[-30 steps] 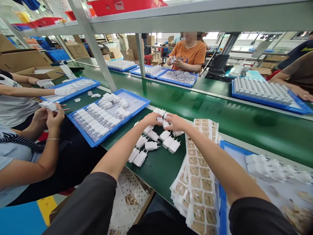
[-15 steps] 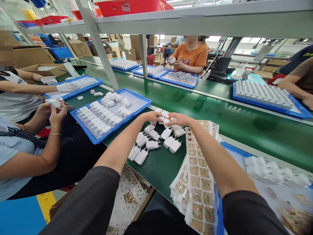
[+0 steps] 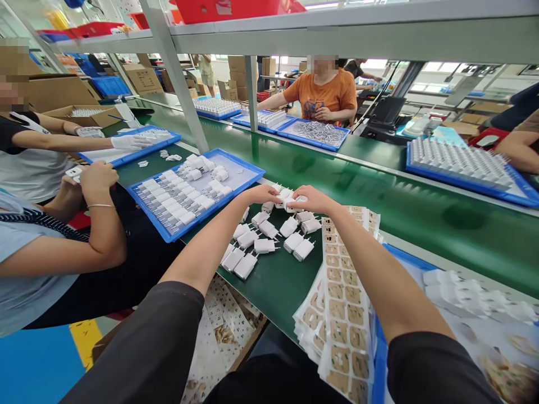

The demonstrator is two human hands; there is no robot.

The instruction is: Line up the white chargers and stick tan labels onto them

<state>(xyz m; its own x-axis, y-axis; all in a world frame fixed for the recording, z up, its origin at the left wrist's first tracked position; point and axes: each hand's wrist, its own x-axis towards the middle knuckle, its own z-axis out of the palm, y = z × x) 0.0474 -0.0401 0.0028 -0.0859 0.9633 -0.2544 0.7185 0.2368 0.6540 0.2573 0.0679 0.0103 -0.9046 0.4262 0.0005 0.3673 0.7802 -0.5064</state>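
My left hand (image 3: 261, 194) and right hand (image 3: 310, 197) met at the far end of the pile of white plugs (image 3: 269, 235) on the green worktop (image 3: 282, 286). Both grips pinched one white plug (image 3: 288, 200) between them. I think I was picking one out, and next it needed a sticker from the sticker sheets (image 3: 345, 303) on the right.

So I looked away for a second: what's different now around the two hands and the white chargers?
Little changed. The left hand and right hand stay together over the far end of the pile of chargers, fingers on one or two of them. The co-worker's hand on the left dropped lower. The blue tray and sticker sheets stayed put.
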